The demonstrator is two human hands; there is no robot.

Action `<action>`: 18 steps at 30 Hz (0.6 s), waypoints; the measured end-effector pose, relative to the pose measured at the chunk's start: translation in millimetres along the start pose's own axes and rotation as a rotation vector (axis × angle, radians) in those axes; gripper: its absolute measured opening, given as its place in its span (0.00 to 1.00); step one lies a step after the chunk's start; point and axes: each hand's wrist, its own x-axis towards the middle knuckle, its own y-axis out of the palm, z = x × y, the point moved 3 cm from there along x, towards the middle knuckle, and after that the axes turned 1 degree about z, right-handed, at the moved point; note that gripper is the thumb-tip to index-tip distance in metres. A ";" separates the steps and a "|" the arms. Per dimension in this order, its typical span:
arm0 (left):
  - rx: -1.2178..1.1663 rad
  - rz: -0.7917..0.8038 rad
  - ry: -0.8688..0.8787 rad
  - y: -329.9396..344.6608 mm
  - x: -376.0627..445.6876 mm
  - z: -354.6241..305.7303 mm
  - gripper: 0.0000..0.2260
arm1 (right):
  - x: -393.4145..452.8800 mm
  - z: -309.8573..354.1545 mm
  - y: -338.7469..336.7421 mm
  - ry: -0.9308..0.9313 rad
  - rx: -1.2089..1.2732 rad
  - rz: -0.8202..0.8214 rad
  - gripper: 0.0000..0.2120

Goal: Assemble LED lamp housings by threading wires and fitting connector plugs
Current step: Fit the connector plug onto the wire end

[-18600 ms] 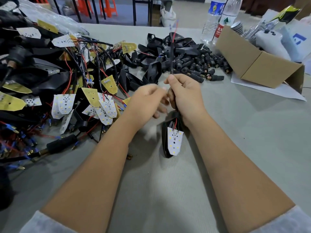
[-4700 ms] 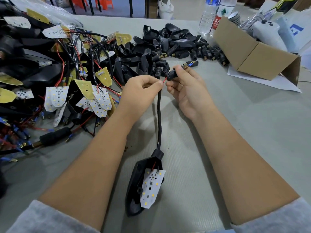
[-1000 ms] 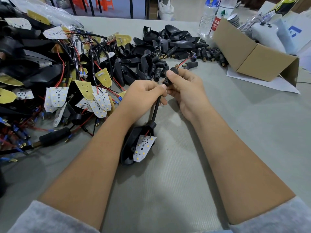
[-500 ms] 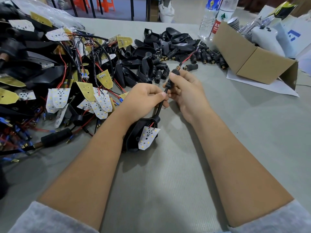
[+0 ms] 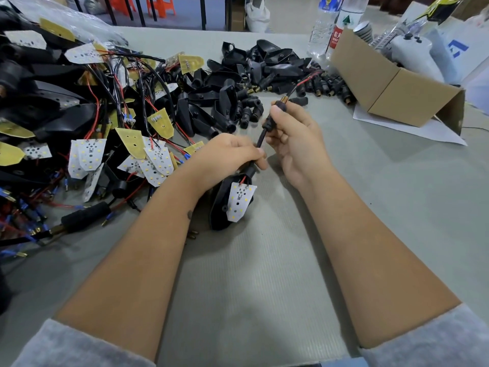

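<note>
A black lamp housing (image 5: 221, 207) lies on the grey table with a white LED board (image 5: 239, 200) resting against it. A black sleeved cable (image 5: 260, 139) runs up from the housing. My left hand (image 5: 227, 157) grips the cable low, just above the housing. My right hand (image 5: 293, 133) pinches the black connector plug (image 5: 277, 107) at the cable's top end. A brass threaded tip (image 5: 283, 98) sticks out of the plug, and red and black wires (image 5: 304, 82) run on from it toward the pile behind.
A heap of wired housings and LED boards (image 5: 87, 123) fills the left. Loose black housings and plugs (image 5: 251, 78) lie at the back centre. A cardboard box (image 5: 394, 86) and water bottles (image 5: 330, 25) stand at the back right.
The housing has been drawn up closer to my left hand and the cable stands more upright. Both hands keep their hold, my right hand a little higher on the plug.
</note>
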 end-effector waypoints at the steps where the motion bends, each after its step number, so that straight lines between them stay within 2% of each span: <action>1: -0.001 0.011 0.004 -0.5 -1.0 -0.7 0.14 | 0.8 0.1 -0.9 -0.001 0.023 -0.014 0.03; 6: 0.030 0.008 0.014 -3.5 -2.4 1.8 0.12 | 0.9 -0.2 -1.7 0.015 0.009 -0.001 0.04; 12: -0.010 -0.054 0.040 -6.9 -0.7 4.7 0.13 | -7.4 -1.2 8.5 -0.009 -0.261 0.152 0.02; 18: -0.087 -0.095 0.042 -7.8 -2.2 0.6 0.13 | -4.4 -1.5 6.6 -0.006 -0.162 0.130 0.06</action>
